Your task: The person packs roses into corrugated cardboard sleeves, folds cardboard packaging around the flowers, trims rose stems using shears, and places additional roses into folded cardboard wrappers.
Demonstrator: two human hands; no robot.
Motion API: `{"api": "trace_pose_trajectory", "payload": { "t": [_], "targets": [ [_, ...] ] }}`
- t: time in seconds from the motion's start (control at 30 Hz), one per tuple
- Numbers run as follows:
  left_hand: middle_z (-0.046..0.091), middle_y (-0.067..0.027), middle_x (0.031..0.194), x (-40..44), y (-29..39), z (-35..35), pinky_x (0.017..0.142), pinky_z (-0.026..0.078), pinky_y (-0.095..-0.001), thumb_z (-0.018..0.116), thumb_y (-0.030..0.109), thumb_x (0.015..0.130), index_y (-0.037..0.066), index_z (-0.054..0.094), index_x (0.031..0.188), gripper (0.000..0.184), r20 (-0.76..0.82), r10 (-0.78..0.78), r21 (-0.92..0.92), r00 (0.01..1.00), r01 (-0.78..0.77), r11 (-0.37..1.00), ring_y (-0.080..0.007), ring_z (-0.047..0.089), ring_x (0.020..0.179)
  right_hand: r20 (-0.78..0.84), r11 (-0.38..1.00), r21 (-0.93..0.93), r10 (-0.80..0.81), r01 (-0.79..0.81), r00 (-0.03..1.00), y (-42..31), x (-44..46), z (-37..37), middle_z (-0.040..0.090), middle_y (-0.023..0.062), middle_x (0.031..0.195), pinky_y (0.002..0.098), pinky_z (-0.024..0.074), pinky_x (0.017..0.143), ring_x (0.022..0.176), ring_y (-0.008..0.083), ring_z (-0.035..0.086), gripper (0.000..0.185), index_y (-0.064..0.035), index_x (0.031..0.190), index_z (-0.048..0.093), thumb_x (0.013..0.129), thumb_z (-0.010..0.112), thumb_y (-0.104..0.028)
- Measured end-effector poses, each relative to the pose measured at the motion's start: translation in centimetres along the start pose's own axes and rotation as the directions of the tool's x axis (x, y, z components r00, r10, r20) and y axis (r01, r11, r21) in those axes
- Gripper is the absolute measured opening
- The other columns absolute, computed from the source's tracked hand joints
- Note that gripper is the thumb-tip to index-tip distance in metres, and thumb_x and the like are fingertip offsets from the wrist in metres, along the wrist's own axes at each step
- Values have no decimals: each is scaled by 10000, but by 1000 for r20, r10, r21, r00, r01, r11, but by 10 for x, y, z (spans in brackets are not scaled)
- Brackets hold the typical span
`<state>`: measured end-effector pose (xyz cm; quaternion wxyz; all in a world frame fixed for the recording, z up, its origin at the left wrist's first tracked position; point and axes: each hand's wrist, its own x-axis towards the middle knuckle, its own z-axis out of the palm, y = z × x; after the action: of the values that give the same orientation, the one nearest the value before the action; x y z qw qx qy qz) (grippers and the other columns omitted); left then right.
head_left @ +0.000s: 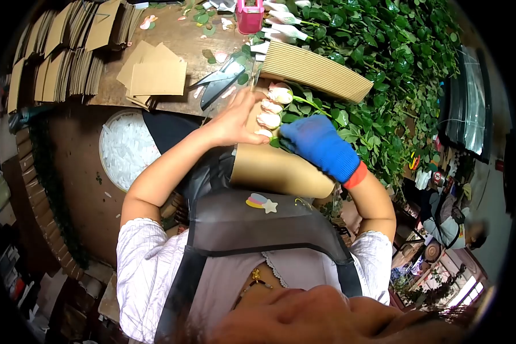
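A short row of pale pink and white roses point(270, 106) lies with the heads side by side on tan cardboard. My bare left hand point(242, 117) brackets the row, thumb at the near rose and fingers at the far end, touching the heads and cardboard. My right hand point(318, 144), in a blue knitted glove, is closed beside the nearest rose, fingers curled at its stem; the grip is partly hidden. Close to my body lies a curved sheet of brown cardboard point(281, 169). Beyond the roses is a corrugated cardboard wrap point(318, 70).
Scissors point(223, 80) and loose cardboard pieces point(157, 77) lie on the table's left side. Stacked cardboard point(69, 51) stands farther left. Leafy stems point(378, 74) heap at right. A pink container point(250, 16) stands at the back; a round tub point(112, 150) holds white strips.
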<state>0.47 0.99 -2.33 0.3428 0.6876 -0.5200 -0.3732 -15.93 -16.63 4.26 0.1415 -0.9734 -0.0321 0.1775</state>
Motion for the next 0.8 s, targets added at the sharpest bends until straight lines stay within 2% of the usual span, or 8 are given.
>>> {"api": "trace_pose_trajectory", "payload": {
  "t": [0.1,0.2,0.33,0.43,0.53,0.57,0.67,0.8],
  "targets": [
    [353,-261,1422,0,-6,-1,1167,289,-463,871,409,708,30,320,1456,1003,22,23,-132,999,-20,991,-418,331,1377,-59,972,85,225,-219,973,-8,-8,-18,664,134,738,459,501,595,680,344,663,275,-117,939,592,930,640,-388],
    [379,-250,1390,1,-5,-3,1147,320,-445,872,408,704,22,326,1453,1003,38,36,-142,999,-30,989,-407,372,1352,-92,977,27,214,-212,973,-6,6,9,665,132,732,467,493,577,667,341,663,260,-111,967,569,935,633,-361],
    [431,-223,1333,5,-8,-1,1111,361,-435,876,412,714,5,356,1437,979,-27,68,-86,997,-70,994,-382,436,1292,47,982,-99,164,-159,985,-8,15,8,707,140,799,475,521,592,695,335,694,222,-103,988,604,924,597,-316],
    [472,-204,1276,12,-12,9,1091,379,-420,869,403,746,-5,418,1401,894,-131,36,-80,991,-47,996,-359,477,1236,-17,996,-41,77,-78,997,-3,12,7,708,139,805,468,525,606,712,333,697,220,-101,977,604,936,582,-316],
    [516,-174,1198,9,-10,18,1015,419,-396,849,377,783,-2,521,1308,726,-240,47,-73,970,-66,995,-324,521,1162,-12,967,54,250,-249,968,-8,-4,-10,684,123,811,447,504,611,711,333,673,266,-114,1029,560,966,585,-371],
    [518,-167,1187,7,-11,20,993,426,-393,851,374,781,3,526,1297,713,-244,31,-77,969,-51,996,-317,523,1147,-111,941,46,337,-334,935,-10,-2,-14,682,123,794,458,508,614,713,339,674,269,-126,1040,582,965,585,-385],
    [508,-145,1108,6,-12,22,916,439,-379,856,363,775,7,563,1230,648,-268,51,-56,962,-68,996,-301,524,1063,-180,946,50,324,-320,929,1,9,-1,716,131,823,486,510,630,734,341,693,244,-108,965,614,961,547,-343],
    [498,-124,1080,8,-9,19,926,439,-355,851,340,783,20,602,1211,590,-243,34,-71,969,-53,996,-282,523,1045,-99,958,-63,272,-278,957,-3,18,-2,715,133,785,449,531,575,700,326,711,148,-121,902,647,920,579,-251]
  ]
}}
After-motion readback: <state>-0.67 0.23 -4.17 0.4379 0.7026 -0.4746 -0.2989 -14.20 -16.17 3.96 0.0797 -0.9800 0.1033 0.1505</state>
